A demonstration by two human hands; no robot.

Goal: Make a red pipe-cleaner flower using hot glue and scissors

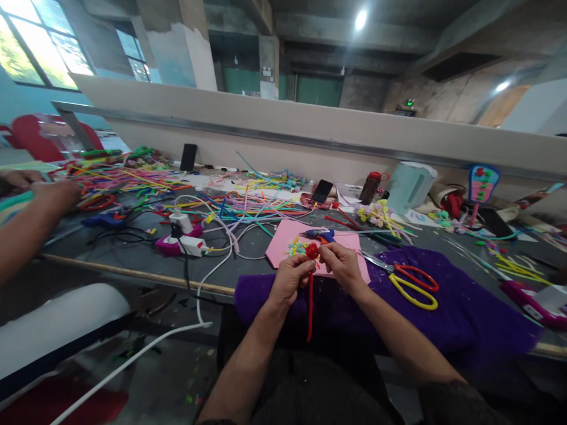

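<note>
Between my two hands is a red pipe cleaner (310, 307), coiled into a rosette at its upper end and hanging straight down below. My left hand (289, 280) pinches it just under the rosette. The fingertips of my right hand (342, 267) are closed at the rosette's right side. Beneath and behind them lies a pink sheet (275, 243) scattered with small yellow and blue-green snippets (294, 247). A blue glue gun (326, 235) rests on the sheet beyond my fingers. Right of my right hand are scissors (414, 285) with red and yellow handles.
A purple cloth (460, 307) covers the table's near edge. Loose pipe cleaners (248, 206), a power strip (190, 244) with white cables, phones (322, 191), a bottle (370, 189) and a pale green jug (410, 188) stand or lie around. Another person's hands (55, 192) are at far left.
</note>
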